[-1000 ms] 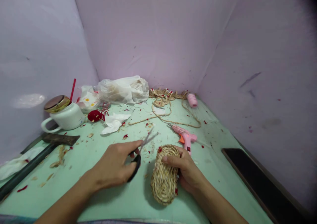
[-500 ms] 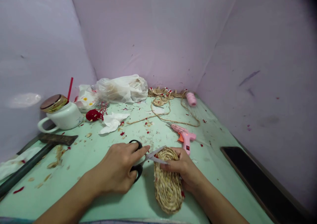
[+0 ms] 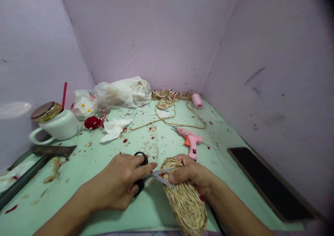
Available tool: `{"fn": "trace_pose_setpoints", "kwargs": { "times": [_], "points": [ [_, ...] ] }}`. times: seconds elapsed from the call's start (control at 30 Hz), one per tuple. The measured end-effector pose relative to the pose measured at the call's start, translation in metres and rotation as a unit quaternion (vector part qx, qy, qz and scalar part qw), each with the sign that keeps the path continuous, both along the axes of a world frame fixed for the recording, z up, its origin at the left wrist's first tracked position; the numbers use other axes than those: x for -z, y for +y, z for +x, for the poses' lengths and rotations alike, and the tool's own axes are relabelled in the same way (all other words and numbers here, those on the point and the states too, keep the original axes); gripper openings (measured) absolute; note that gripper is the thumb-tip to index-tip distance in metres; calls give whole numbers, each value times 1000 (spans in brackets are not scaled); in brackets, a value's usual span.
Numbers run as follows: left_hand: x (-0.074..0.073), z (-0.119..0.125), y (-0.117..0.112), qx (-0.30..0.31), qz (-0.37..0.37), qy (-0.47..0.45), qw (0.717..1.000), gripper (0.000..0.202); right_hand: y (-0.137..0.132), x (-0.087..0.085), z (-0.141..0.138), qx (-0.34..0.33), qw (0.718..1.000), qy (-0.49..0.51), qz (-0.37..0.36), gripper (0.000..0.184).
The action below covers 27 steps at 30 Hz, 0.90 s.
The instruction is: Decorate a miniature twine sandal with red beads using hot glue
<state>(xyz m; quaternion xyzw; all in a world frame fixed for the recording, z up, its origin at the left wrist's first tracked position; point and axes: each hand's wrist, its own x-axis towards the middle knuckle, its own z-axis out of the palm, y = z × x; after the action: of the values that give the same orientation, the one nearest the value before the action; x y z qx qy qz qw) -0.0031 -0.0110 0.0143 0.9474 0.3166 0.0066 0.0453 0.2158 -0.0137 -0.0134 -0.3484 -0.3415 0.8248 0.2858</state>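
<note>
My left hand is closed on a pair of black-handled scissors, fingers in the loops. The scissors' blades are spread and lie over the upper left edge of an oval sole-shaped piece of coiled straw braid. My right hand grips this woven straw piece near its far end, thumb on top and the other fingers mostly hidden behind it. A bit of red shows at its edge between the blades, and another on its right side. Beyond my right hand lies a pink glue gun.
At left are a hammer, a white mug with a lid, red yarn and a crumpled tissue. Behind lie a plastic bag, straw cord and a pink thread spool. A dark flat slab is at right.
The straw piece has tilted, its near end swinging right and closer to me. The scissors' blades have come lower across its edge. The whole view has shifted slightly.
</note>
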Motion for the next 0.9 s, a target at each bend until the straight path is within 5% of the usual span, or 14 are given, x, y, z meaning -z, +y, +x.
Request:
{"fn": "trace_pose_setpoints", "kwargs": {
  "times": [0.33, 0.5, 0.6, 0.7, 0.8, 0.9],
  "points": [
    [2, 1, 1, 7, -81, -54, 995, 52, 2, 0, 0, 10, 1000, 9, -2, 20],
    [-2, -1, 3, -3, -150, -172, 974, 49, 1, 1, 2, 3, 1000, 17, 15, 20],
    [-4, -3, 8, -157, -134, -323, 924, 40, 1, 2, 3, 5, 999, 16, 45, 21],
    [-4, 1, 11, -305, -200, -424, 829, 34, 2, 4, 0, 43, 995, -5, 90, 27],
    [-1, 13, 8, -321, -331, -462, 758, 37, 3, 6, -6, 92, 989, -26, 115, 35],
    [4, 29, 2, -306, -390, -473, 729, 42, 3, 8, -12, 97, 986, -42, 133, 37]
  ]
}}
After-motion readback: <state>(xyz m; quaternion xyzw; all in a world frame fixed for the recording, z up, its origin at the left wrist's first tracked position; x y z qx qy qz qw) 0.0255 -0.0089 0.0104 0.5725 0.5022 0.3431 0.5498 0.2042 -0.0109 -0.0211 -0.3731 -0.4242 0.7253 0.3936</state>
